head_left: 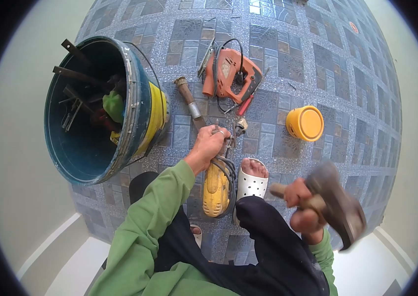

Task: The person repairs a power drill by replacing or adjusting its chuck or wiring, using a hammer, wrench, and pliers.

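Observation:
My left hand is closed low over the floor, at the cord end of a yellow power tool. What its fingers hold is hidden. A worn tool with a brown handle lies with its flat blade running to these fingers. A plug rests just right of them. My right hand grips the short wooden handle of a hatchet-like tool, its broad metal head blurred by motion. Beyond my left hand lies an orange jigsaw with its cord, beside a red-handled tool.
A dark green bucket of metal tools stands open at left. A yellow lidded tub is on the tiled floor at right. My foot in a white clog is beside the yellow power tool. Pale walls rise on both sides.

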Action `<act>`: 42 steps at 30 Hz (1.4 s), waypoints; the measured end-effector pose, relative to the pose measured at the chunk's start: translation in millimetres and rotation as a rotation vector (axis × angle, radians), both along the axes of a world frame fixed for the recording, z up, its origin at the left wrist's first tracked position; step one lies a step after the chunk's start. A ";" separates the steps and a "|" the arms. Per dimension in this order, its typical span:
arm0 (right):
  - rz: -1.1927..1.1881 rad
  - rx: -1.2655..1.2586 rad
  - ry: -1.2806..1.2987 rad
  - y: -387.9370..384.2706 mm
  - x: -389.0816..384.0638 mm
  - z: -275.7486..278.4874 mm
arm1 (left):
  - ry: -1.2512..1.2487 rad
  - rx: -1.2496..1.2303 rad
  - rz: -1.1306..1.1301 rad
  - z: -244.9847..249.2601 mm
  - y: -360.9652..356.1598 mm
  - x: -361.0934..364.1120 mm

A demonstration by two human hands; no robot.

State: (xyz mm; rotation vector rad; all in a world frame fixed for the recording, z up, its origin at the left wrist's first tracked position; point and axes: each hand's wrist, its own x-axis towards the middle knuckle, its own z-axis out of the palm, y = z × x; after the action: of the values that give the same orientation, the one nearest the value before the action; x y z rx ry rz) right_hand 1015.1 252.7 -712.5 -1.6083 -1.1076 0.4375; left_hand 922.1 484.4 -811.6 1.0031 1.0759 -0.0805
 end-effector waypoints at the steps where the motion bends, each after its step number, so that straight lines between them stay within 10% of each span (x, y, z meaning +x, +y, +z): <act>1: 0.004 0.083 0.136 -2.2 0.6 4.3 | 0.000 0.010 -0.016 0.4 -1.0 0.5; 4: 0.035 -0.068 -0.282 11.3 16.4 8.0 | -0.007 0.000 -0.049 -4.4 0.8 0.9; 9: 0.115 -0.466 0.004 11.3 6.4 -47.3 | 0.018 0.079 -0.149 -15.5 -5.9 -6.9; 12: -0.012 -0.366 -0.362 3.9 7.9 5.0 | -0.076 0.126 -0.202 -22.4 -9.0 -11.6; 16: 0.080 -0.799 -0.104 -15.0 20.0 36.2 | -0.070 0.106 -0.236 -3.6 -4.9 -4.6; 18: 0.068 -0.199 0.010 -7.6 16.0 12.5 | -0.078 0.108 -0.250 -7.8 -6.8 -5.7; 22: 0.077 -0.703 -0.194 -16.0 14.7 -77.0 | -0.049 0.262 -0.345 -12.7 -6.7 -11.8; 27: 0.071 -0.569 -0.296 -38.0 11.1 -24.8 | -0.106 0.166 -0.332 -14.8 -4.3 -13.8; 30: -0.066 -0.058 -0.152 -27.2 6.5 -14.1 | -0.099 0.201 -0.342 -16.1 -7.0 -9.5; 36: 0.122 -0.614 -0.141 -23.6 1.2 -65.9 | -0.045 0.220 -0.436 -18.2 -10.6 -9.3; 42: 0.053 -0.088 -0.033 -29.0 2.8 -8.6 | -0.064 0.203 -0.492 -5.7 -6.4 -5.2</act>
State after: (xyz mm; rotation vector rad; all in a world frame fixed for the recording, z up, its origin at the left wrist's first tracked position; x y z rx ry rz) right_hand 1017.9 223.7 -721.2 -1.6705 -1.1721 0.5026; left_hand 916.9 478.0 -817.3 1.4300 0.7698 -0.3409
